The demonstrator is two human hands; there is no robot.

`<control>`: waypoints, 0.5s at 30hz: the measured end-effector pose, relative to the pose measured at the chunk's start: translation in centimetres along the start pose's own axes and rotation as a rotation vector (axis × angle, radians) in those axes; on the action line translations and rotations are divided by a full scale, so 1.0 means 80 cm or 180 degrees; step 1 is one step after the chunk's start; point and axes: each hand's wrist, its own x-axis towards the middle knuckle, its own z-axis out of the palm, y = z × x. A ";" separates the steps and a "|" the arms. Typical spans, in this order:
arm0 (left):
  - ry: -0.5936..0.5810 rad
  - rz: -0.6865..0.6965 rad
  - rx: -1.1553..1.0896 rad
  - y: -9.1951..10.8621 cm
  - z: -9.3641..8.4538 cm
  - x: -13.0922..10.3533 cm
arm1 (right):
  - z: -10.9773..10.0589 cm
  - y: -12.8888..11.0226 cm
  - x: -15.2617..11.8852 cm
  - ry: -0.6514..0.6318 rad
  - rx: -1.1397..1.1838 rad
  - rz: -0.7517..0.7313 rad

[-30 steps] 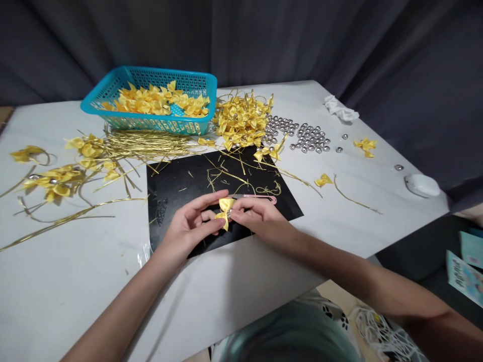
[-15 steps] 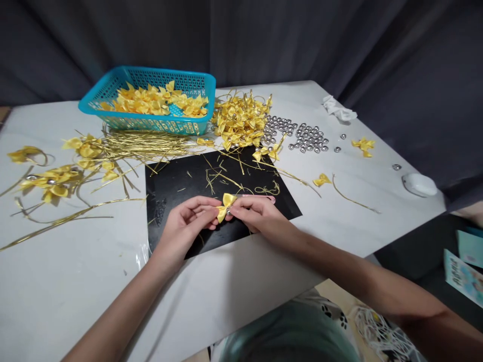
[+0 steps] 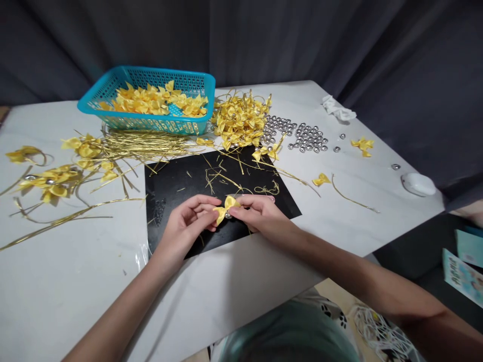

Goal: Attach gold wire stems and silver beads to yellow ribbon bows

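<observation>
A small yellow ribbon bow point(image 3: 229, 203) with a silver bead point(image 3: 228, 214) at its middle is held just above the black mat point(image 3: 173, 181). My left hand point(image 3: 192, 218) pinches the bow's left side between thumb and fingers. From the right, my right hand point(image 3: 256, 211) grips it, with the thumb beside the bead. Gold cord scraps point(image 3: 226, 178) lie on the mat beyond my hands. A thin pink item point(image 3: 272, 198) is partly hidden behind my right hand.
A blue basket point(image 3: 151, 121) of yellow bows stands at the back left, before it gold cords point(image 3: 143, 143). Right of it are a pile of beaded bows point(image 3: 239, 118) and silver beads point(image 3: 309, 138). A white mouse-like object point(image 3: 418, 184) sits near the right edge.
The bow has turned slightly in my fingers, its upper loop shifting a little to the right. Both hands keep their grip and have hardly moved.
</observation>
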 end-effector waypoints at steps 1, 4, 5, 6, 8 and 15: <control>-0.0003 0.0006 -0.0001 0.001 0.001 0.000 | 0.000 0.000 0.000 0.0038 0.0040 0.0022; 0.0029 0.0031 0.0088 0.005 0.005 0.000 | -0.001 0.000 0.000 0.0098 0.0162 0.0020; 0.0049 0.0025 0.0125 0.006 0.007 0.000 | -0.001 0.001 0.000 0.0103 0.0179 0.0019; 0.0070 0.0021 0.0143 0.007 0.008 0.000 | -0.002 0.001 0.000 0.0094 0.0183 0.0023; 0.0112 0.0010 0.0137 0.008 0.009 0.001 | -0.002 0.001 0.000 0.0074 0.0170 0.0049; 0.0230 -0.0029 0.0159 0.005 0.003 0.001 | 0.002 0.004 0.004 0.0126 0.0119 0.0098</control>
